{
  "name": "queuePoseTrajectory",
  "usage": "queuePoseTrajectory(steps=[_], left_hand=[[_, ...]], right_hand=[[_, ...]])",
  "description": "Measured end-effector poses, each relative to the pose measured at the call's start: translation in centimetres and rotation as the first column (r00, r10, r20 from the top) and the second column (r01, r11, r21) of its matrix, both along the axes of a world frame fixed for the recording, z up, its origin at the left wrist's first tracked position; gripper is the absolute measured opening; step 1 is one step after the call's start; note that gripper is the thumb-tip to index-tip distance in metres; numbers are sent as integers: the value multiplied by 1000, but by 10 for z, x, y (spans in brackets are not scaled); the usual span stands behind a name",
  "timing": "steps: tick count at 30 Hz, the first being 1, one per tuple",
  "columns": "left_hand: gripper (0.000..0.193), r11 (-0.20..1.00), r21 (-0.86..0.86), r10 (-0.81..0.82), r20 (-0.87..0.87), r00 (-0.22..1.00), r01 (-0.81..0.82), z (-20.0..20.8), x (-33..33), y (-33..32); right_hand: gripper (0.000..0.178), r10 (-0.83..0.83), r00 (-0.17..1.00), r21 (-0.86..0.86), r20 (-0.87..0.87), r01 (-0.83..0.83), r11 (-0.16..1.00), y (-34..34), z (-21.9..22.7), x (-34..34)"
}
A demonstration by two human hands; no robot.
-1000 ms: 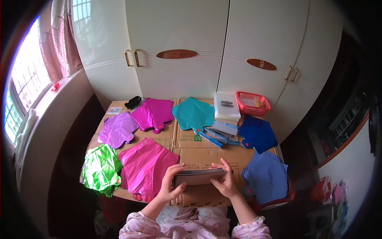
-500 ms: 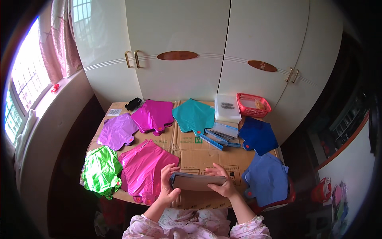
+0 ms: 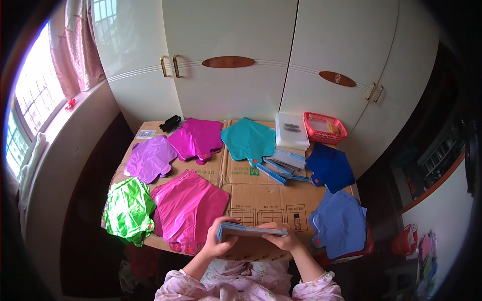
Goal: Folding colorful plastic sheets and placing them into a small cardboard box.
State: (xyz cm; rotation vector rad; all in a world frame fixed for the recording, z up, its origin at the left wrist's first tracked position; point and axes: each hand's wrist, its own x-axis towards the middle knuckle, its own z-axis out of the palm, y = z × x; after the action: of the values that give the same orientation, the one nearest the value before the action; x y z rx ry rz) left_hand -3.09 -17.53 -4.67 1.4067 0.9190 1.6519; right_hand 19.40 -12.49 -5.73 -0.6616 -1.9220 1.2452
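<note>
Between both hands, low over the table's near edge, is a thin stack of white cards or papers with blue edges. My left hand is closed round its left end, thumb in front and fingers behind. At the other end my right hand grips it, the thumb along the lower face. Close to my left hand lies a large pile of shiny pink foil pieces, flat like uninflated balloons. Further back, several similar blue-edged stacks lie loosely fanned on the cardboard.
Cardboard covers the table. Around it lie foil piles: green, lilac, magenta, teal, dark blue and light blue. Clear plastic bags, a red basket and a black object stand at the back.
The stack has tilted, now showing more of its edge. My left fingers have closed round its left end, and my right fingers, spread before, have come down onto it. The view has shifted slightly.
</note>
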Motion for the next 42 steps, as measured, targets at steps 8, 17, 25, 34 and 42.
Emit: queuePoseTrajectory(steps=[8, 17, 25, 34, 42], left_hand=[[79, 856, 17, 517, 25, 856, -517, -47, 25, 21], [65, 989, -131, 97, 171, 980, -75, -19, 20, 14], [28, 516, -384, -807, 81, 585, 766, 23, -36, 9], [25, 943, -165, -308, -103, 946, 290, 5, -5, -6], [33, 936, -233, -129, 470, 873, 263, -12, 17, -2]], right_hand=[[36, -11, 1000, 124, -4, 12, 992, -42, 7, -25], [25, -321, 947, -91, -14, 318, 944, -68, 5, -17], [25, -162, 971, -265, -173, 113, 958, -36, 20, 38], [28, -172, 985, -163, -31, 164, 973, -58, 40, 20], [53, -413, 796, -468, -442, 188, 864, -32, 41, 22]])
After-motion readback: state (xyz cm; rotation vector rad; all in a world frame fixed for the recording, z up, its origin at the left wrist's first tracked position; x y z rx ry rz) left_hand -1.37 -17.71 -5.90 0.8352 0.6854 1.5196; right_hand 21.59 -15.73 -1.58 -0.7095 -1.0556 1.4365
